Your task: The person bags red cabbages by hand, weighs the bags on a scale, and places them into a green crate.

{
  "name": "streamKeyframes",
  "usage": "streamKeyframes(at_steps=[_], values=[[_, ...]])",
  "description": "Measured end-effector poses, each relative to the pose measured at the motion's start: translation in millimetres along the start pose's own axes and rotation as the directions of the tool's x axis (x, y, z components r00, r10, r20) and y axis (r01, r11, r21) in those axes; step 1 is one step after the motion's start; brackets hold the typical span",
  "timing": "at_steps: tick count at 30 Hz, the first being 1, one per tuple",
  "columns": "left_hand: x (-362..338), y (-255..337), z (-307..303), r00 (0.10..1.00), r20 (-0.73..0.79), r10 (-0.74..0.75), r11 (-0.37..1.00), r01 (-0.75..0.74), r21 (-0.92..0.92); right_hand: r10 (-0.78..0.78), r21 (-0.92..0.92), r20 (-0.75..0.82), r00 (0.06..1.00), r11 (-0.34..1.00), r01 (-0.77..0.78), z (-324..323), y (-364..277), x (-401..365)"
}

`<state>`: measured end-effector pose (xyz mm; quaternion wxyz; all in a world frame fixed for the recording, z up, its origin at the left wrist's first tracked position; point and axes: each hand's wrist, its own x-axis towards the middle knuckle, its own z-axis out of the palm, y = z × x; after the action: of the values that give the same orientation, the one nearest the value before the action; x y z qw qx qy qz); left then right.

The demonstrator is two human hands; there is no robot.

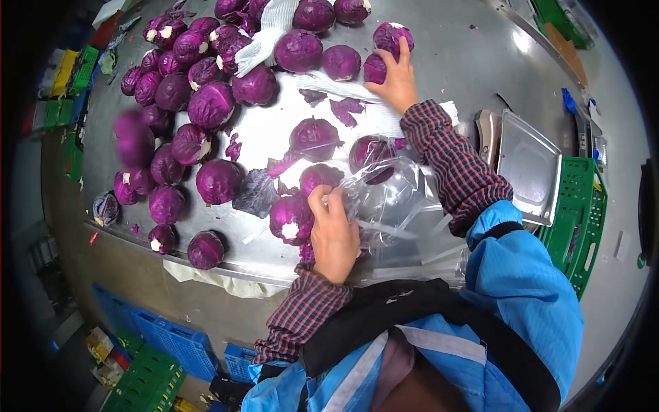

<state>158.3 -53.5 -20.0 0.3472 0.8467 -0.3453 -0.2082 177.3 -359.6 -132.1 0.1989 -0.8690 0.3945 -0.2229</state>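
Many purple cabbages (214,104) lie on a metal table (439,34). My left hand (332,233) is at the near edge, its fingers pinched on the edge of a clear plastic bag (395,196), beside a cabbage with a pale stem end (291,218). Farther out, my right hand (397,77) reaches over the table with thumb and fingers spread around a small cabbage (375,69), touching it; another cabbage (393,37) lies just beyond. Some cabbages lie under or beside the bag.
White knitted gloves or cloth (269,38) lie among the cabbages. Loose purple leaves (255,193) are scattered midtable. At right are a scale-like device with a metal tray (527,167) and a green crate (573,223). Blue crates (175,343) stand on the floor at lower left.
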Motion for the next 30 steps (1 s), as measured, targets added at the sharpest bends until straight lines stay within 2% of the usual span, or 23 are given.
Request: streamKeyframes(at_steps=[2,3,4,5,6,7,8,10,12,13,14,16,17,19,20,21,22,23,24,25,26,28,30], values=[[2,1,-5,0.999,0.016,-0.044,0.996,0.045,-0.08,-0.225,0.199,0.013,0.974,0.955,0.218,-9,25,8],[1,4,-8,0.999,-0.036,0.012,0.997,-0.015,-0.079,-0.297,0.083,-0.077,0.952,0.949,0.303,-25,17,7],[0,9,-11,0.994,-0.09,0.066,0.994,-0.074,-0.079,-0.033,0.504,0.079,0.996,0.864,-0.011,-47,13,2],[-1,14,-12,0.998,-0.045,-0.032,0.992,0.026,-0.125,0.138,0.76,0.328,0.935,0.549,-0.348,-84,-8,-7],[-2,14,-9,0.998,-0.051,-0.037,0.991,0.03,-0.133,0.151,0.866,0.337,0.929,0.338,-0.369,-111,-16,-17],[-1,13,-7,0.985,-0.136,0.106,0.993,-0.112,-0.038,0.059,0.935,0.313,0.948,0.154,-0.318,-143,-27,-32],[1,13,-6,0.944,-0.208,0.255,0.967,-0.245,0.069,0.011,0.947,0.281,0.96,0.159,-0.279,-176,-45,-50],[-2,19,-8,0.916,-0.258,0.308,0.95,-0.28,0.14,-0.238,0.959,0.281,0.93,0.12,-0.258,-213,-62,-84],[-6,23,-7,0.923,-0.255,0.287,0.956,-0.291,0.022,-0.377,0.922,0.385,0.842,0.184,-0.34,-211,-68,-116],[-9,26,-6,0.948,-0.258,0.187,0.949,-0.242,-0.201,-0.385,0.868,0.488,0.783,0.31,-0.388,-208,-72,-131],[-12,27,-5,0.942,-0.271,0.196,0.947,-0.254,-0.198,-0.379,0.798,0.584,0.718,0.43,-0.422,-202,-74,-147],[-17,26,-3,0.952,-0.284,0.116,0.857,-0.24,-0.455,-0.346,0.712,0.669,0.657,0.552,-0.434,-178,-72,-181],[-24,28,-4,0.938,-0.299,0.174,0.851,-0.296,-0.433,-0.359,0.716,0.665,0.655,0.557,-0.421,-167,-67,-195],[-41,19,-3,0.928,-0.319,0.193,0.854,-0.319,-0.412,-0.177,0.606,0.792,0.584,0.346,-0.716,-150,-64,-221],[-45,16,-5,0.917,-0.336,0.215,0.854,-0.343,-0.392,-0.187,0.611,0.788,0.586,0.35,-0.71,-147,-70,-222],[-54,14,-8,0.928,-0.31,0.208,0.861,-0.324,-0.391,-0.143,0.637,0.761,0.633,-0.017,-0.77,-144,-78,-224],[-61,14,-7,0.928,-0.311,0.204,0.862,-0.321,-0.393,-0.078,0.586,0.75,0.657,-0.383,-0.714,-141,-85,-231],[-68,15,-5,0.928,-0.297,0.226,0.845,-0.339,-0.415,-0.043,0.63,0.708,0.705,-0.414,-0.657,-132,-85,-227],[-72,17,-3,0.924,-0.288,0.253,0.826,-0.361,-0.433,0.03,0.745,0.649,0.76,-0.229,-0.627,-122,-89,-224],[-72,17,-1,0.917,-0.332,0.222,0.835,-0.355,-0.42,-0.041,0.813,0.568,0.822,0.187,-0.552,-114,-91,-225],[-70,16,-1,0.913,-0.338,0.227,0.834,-0.361,-0.416,-0.145,0.751,0.505,0.851,0.559,-0.351,-103,-91,-227],[-70,12,1,0.903,-0.311,0.294,0.844,-0.399,-0.359,-0.432,0.728,0.323,0.842,0.682,0.071,-67,-72,-241],[-82,18,1,0.864,-0.314,0.393,0.815,-0.485,-0.316,0.004,0.739,0.389,0.921,0.596,-0.314,-69,-107,-243]])
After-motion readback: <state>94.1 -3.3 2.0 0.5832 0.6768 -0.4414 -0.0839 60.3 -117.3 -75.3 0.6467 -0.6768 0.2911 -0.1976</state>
